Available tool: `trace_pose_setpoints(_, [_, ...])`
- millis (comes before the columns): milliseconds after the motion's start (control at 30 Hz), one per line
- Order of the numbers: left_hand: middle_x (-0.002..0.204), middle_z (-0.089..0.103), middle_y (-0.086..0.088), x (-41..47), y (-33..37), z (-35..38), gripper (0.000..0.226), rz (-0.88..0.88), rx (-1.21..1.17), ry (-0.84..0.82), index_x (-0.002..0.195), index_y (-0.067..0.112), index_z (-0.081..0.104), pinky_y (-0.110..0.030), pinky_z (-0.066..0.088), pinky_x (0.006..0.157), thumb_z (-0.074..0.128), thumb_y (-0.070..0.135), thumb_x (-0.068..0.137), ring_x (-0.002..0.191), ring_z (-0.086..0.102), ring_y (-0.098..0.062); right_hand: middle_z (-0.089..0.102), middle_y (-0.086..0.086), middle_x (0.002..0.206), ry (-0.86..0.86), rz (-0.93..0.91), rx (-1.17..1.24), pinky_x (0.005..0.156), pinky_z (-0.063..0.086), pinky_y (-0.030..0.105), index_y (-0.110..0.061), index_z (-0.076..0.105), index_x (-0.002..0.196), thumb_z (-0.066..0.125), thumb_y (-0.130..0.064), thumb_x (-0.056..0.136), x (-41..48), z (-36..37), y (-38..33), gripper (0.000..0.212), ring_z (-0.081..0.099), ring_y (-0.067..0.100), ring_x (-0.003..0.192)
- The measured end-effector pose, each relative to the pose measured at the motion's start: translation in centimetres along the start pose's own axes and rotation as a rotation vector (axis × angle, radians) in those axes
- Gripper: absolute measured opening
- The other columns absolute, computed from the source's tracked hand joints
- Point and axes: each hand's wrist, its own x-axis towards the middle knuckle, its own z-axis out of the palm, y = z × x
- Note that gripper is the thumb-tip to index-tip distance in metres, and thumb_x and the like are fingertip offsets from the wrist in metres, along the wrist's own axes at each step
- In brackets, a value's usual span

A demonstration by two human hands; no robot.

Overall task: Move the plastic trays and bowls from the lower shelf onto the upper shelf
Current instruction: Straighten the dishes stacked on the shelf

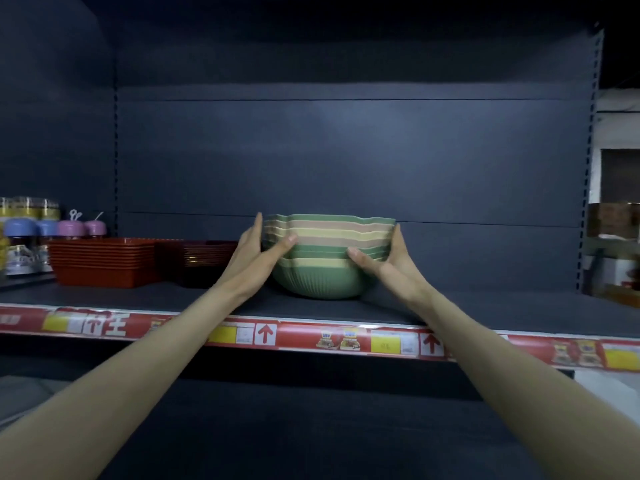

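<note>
Hands (322,258) clasp bowl stack (327,258) w/ both palms, apparently resting on upper shelf (450,313).

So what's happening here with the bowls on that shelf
A person is handling a nested stack of bowls in green, tan and yellow. The left hand and right hand press on opposite sides of it, and the stack sits on the upper shelf. Just left of it on the same shelf stand a stack of red trays and a darker stack of trays. Jars with coloured lids stand at the far left.
</note>
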Motion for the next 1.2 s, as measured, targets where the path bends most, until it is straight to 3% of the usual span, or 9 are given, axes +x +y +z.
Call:
trace_pose_setpoints(100, [0.178, 0.001, 0.004, 2.2, 1.0, -0.2, 0.107, -0.077, -0.086, -0.030, 0.170, 0.028, 0.000, -0.040, 0.003, 0.128, 0.046, 0.084, 0.092, 0.163, 0.000, -0.014, 0.029, -0.009, 0.170, 0.034, 0.022, -0.008, 0.129, 0.028, 0.044, -0.026, 0.006, 0.166, 0.084, -0.086, 0.058, 0.8, 0.2, -0.8, 0.145, 0.034, 0.010, 0.154])
trace_pose_setpoints(267, [0.177, -0.007, 0.004, 3.4, 1.3, 1.4, 0.107, -0.121, -0.123, -0.074, 0.170, 0.022, -0.003, -0.045, -0.001, 0.132, 0.035, 0.086, 0.093, 0.163, -0.005, -0.014, 0.055, -0.011, 0.148, 0.051, 0.058, -0.026, 0.121, 0.038, 0.038, -0.025, 0.026, 0.153, 0.081, -0.079, 0.067, 0.7, 0.4, -1.9, 0.115, 0.056, 0.012, 0.132])
trace_pose_setpoints(367, [0.178, -0.007, 0.002, 3.3, 1.3, 2.2, 0.097, -0.124, -0.082, -0.053, 0.168, 0.021, -0.009, -0.045, 0.001, 0.133, 0.028, 0.079, 0.100, 0.163, -0.003, -0.017, 0.056, -0.012, 0.147, 0.064, 0.058, -0.054, 0.120, 0.039, 0.040, -0.026, 0.028, 0.153, 0.076, -0.087, 0.065, 0.3, 0.5, -1.7, 0.117, 0.057, 0.015, 0.132])
trace_pose_setpoints(533, [0.177, -0.011, 0.004, 2.9, 1.7, 1.6, 0.099, -0.129, 0.007, -0.100, 0.167, 0.023, -0.015, -0.046, 0.000, 0.133, 0.019, 0.084, 0.096, 0.163, -0.007, -0.015, 0.040, -0.009, 0.160, 0.056, 0.059, -0.055, 0.125, 0.031, 0.038, -0.023, 0.009, 0.164, 0.072, -0.089, 0.066, 0.0, 0.7, -2.2, 0.133, 0.044, 0.015, 0.143])
trace_pose_setpoints(667, [0.176, -0.014, 0.006, 1.8, 2.0, 1.5, 0.112, -0.144, -0.021, -0.106, 0.168, 0.026, -0.010, -0.047, -0.005, 0.132, 0.016, 0.096, 0.085, 0.162, -0.013, -0.012, 0.006, -0.002, 0.177, 0.052, 0.143, -0.080, 0.132, 0.017, 0.047, -0.021, -0.005, 0.168, 0.063, -0.099, 0.062, -0.3, 1.2, -1.4, 0.148, 0.014, 0.019, 0.162])
trace_pose_setpoints(833, [0.176, 0.008, 0.016, -0.2, 0.4, 1.2, 0.122, -0.164, -0.119, -0.117, 0.167, 0.043, 0.012, -0.050, 0.003, 0.133, 0.025, 0.110, 0.066, 0.162, 0.003, -0.008, 0.037, -0.004, 0.165, 0.017, 0.148, -0.142, 0.126, 0.029, 0.045, -0.024, 0.021, 0.164, 0.056, -0.087, 0.082, -3.1, 1.4, -2.3, 0.109, 0.040, 0.022, 0.150])
trace_pose_setpoints(1000, [0.154, 0.056, 0.006, -3.9, 1.3, 0.5, 0.059, -0.087, 0.080, -0.017, 0.151, 0.026, 0.058, -0.034, 0.033, 0.119, 0.059, 0.058, 0.101, 0.147, 0.047, -0.020, 0.059, -0.003, 0.141, -0.035, 0.169, -0.314, 0.096, 0.036, 0.029, -0.021, 0.050, 0.145, 0.060, -0.047, 0.104, -6.4, 0.8, -4.6, 0.049, 0.055, 0.023, 0.126])
trace_pose_setpoints(1100, [0.135, 0.068, 0.009, -6.5, 2.6, -0.3, 0.036, -0.086, 0.075, 0.006, 0.133, 0.022, 0.073, -0.027, 0.037, 0.111, 0.068, 0.036, 0.101, 0.134, 0.056, -0.013, 0.060, 0.005, 0.144, -0.041, 0.165, -0.351, 0.095, 0.037, 0.028, -0.012, 0.054, 0.146, 0.061, -0.036, 0.104, -8.3, 0.2, -5.7, 0.048, 0.055, 0.027, 0.129])
trace_pose_setpoints(1200, [0.126, 0.073, 0.006, -9.1, 3.5, -0.9, 0.030, -0.095, 0.032, 0.037, 0.126, 0.024, 0.077, -0.039, 0.046, 0.116, 0.070, 0.030, 0.098, 0.125, 0.063, -0.015, 0.051, 0.008, 0.158, -0.019, 0.152, -0.293, 0.112, 0.036, 0.031, -0.009, 0.048, 0.156, 0.064, -0.037, 0.102, -10.0, 0.1, -6.2, 0.063, 0.047, 0.028, 0.145])
